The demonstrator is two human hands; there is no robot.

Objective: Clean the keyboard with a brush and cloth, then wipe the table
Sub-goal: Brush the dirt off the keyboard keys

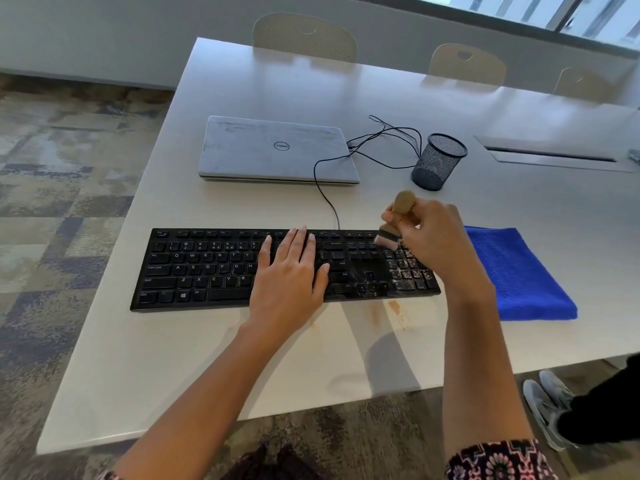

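A black keyboard (207, 268) lies across the white table (263, 88). Pale crumbs speckle its number pad at the right end. My left hand (291, 275) rests flat on the middle keys with fingers straight. My right hand (429, 237) grips a small brush (389, 233) by its wooden handle, and the bristles touch the top of the number pad. A folded blue cloth (519, 271) lies on the table just right of the keyboard, partly behind my right wrist.
A closed grey laptop (277, 150) sits behind the keyboard, with a black cable (322, 188) running to it. A black mesh pen cup (438, 161) stands at its right. Orange stains (394, 310) mark the table before the keyboard. Chairs line the far side; another person's shoes (547, 403) show at lower right.
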